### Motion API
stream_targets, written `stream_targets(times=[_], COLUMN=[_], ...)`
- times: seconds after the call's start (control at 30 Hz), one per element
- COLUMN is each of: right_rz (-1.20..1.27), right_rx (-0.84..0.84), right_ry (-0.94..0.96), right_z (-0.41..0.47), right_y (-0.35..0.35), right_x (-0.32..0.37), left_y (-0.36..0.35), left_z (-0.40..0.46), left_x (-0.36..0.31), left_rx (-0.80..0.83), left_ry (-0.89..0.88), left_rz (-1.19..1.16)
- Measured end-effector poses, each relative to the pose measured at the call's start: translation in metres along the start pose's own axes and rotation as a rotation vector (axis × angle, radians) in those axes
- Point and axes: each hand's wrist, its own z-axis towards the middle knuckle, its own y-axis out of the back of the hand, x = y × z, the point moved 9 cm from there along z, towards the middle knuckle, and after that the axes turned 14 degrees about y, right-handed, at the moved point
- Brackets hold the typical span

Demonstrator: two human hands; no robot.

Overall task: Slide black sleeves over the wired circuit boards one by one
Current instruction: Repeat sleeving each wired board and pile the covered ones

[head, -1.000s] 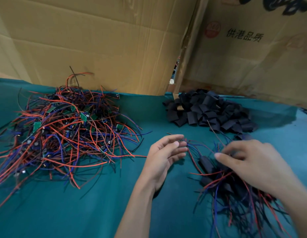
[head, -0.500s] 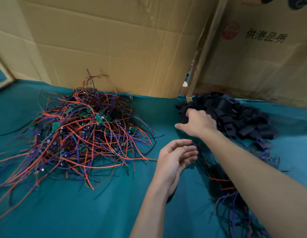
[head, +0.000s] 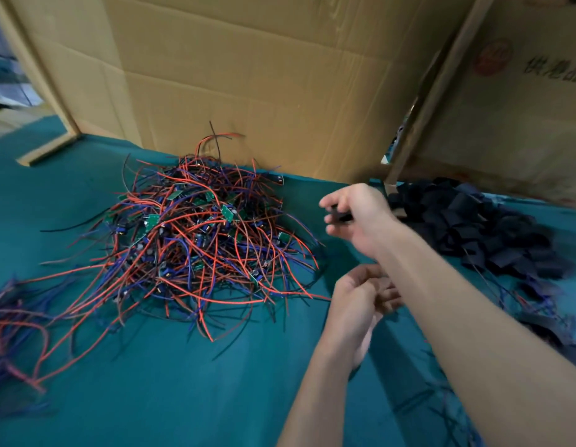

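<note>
beside the sleeve pile (head: 473,227), the right hand (head: 360,217) pinches one black sleeve (head: 339,217) — fetched; left hand (head: 357,304) loosely curled, empty. next: pick a board from the wire heap (head: 196,240).

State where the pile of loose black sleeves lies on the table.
In the head view, the pile of black sleeves lies at the right on the green table, against the cardboard wall, just beyond the right hand.

A small assembly workshop: a green-covered tabletop (head: 183,398) screened by cardboard sheets (head: 264,75), heaped with wired circuit boards (head: 196,240) and black sleeves (head: 480,227).
</note>
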Motion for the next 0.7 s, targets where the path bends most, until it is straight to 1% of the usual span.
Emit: stream_targets(times=[0.03, 0.07, 0.1, 0.17, 0.2, 0.23, 0.27, 0.33, 0.5, 0.57, 0.6, 0.63, 0.7], right_rz=[-0.022, -0.094, -0.252, -0.712, -0.888, -1.002, -1.06, -1.111, -1.073, -1.035, -0.963, -0.826, -0.401], right_rx=[0.056, 0.101, 0.141, 0.222, 0.275, 0.33, 0.365, 0.372, 0.349, 0.275, 0.203, 0.127, -0.014], right_ry=[-0.031, -0.027, 0.028, 0.212, 0.273, 0.293, 0.293, 0.292, 0.321, 0.384, 0.422, 0.445, 0.422], right_z=[-0.002, -0.003, 0.0, 0.004, 0.003, 0.003, 0.002, 0.003, 0.006, 0.006, 0.006, 0.005, -0.005], right_y=[-0.015, -0.026, -0.033, -0.045, -0.053, -0.06, -0.063, -0.063, -0.05, -0.037, -0.027, -0.014, 0.02], right_x=[-0.006, -0.01, -0.011, -0.009, -0.012, -0.017, -0.022, -0.025, -0.023, -0.012, -0.003, 0.008, 0.022], left_y=[0.002, 0.002, 0.003, 0.002, 0.003, 0.004, 0.005, 0.006, 0.003, 0.004, 0.005, 0.006, 0.006], left_z=[0.0, -0.001, -0.001, -0.006, -0.005, -0.005, -0.004, -0.002, -0.008, -0.006, -0.003, -0.001, 0.004], left_x=[0.0, -0.001, -0.002, -0.005, -0.004, -0.002, -0.003, -0.002, -0.005, -0.006, -0.004, -0.003, 0.0], left_rx=[-0.012, -0.016, -0.019, -0.005, -0.002, 0.007, 0.022, 0.03, 0.031, 0.013, -0.007, -0.031, -0.042], left_ry=[-0.006, -0.016, -0.029, -0.041, -0.024, -0.002, 0.0, -0.005, -0.034, -0.044, -0.034, -0.021, 0.008], left_rz=[0.004, 0.001, -0.011, -0.031, -0.043, -0.061, -0.079, -0.089, -0.03, -0.024, -0.025, -0.021, -0.019])
